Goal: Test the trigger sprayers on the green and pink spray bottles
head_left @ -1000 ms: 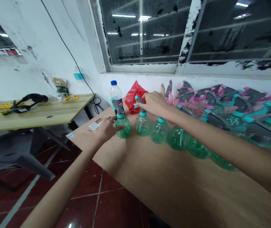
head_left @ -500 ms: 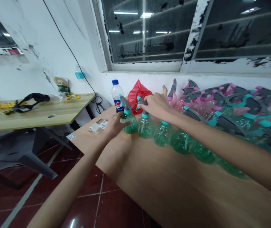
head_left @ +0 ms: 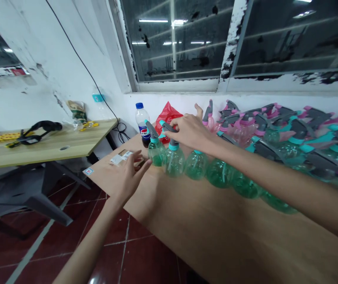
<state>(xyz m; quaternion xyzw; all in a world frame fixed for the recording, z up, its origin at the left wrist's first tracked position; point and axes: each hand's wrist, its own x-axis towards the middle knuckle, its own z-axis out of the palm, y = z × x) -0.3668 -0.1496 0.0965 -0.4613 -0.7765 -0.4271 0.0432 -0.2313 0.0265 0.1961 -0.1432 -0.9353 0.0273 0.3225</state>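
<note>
My right hand (head_left: 188, 129) is closed around the grey and teal trigger head of a green spray bottle (head_left: 173, 162), which stands upright on the brown table. My left hand (head_left: 127, 175) is off to the left with its fingers apart, holding nothing. Just beyond its fingertips is the end spray bottle (head_left: 156, 153) of the row, also green and upright. Another green spray bottle (head_left: 196, 165) follows on the right, partly under my right forearm. Several more green ones continue the row, and pink spray bottles (head_left: 244, 134) crowd behind them.
A cola bottle (head_left: 142, 122) with a blue cap and a red plastic bag (head_left: 167, 116) stand near the wall. A cardboard piece with labels (head_left: 121, 157) lies by the table's left end. Further left are a second table (head_left: 77, 138) and a grey chair (head_left: 35, 193).
My left hand has come away from the end spray bottle, moving left and nearer to me, and has opened. My right hand stays on the second bottle's head. The view has shifted slightly.
</note>
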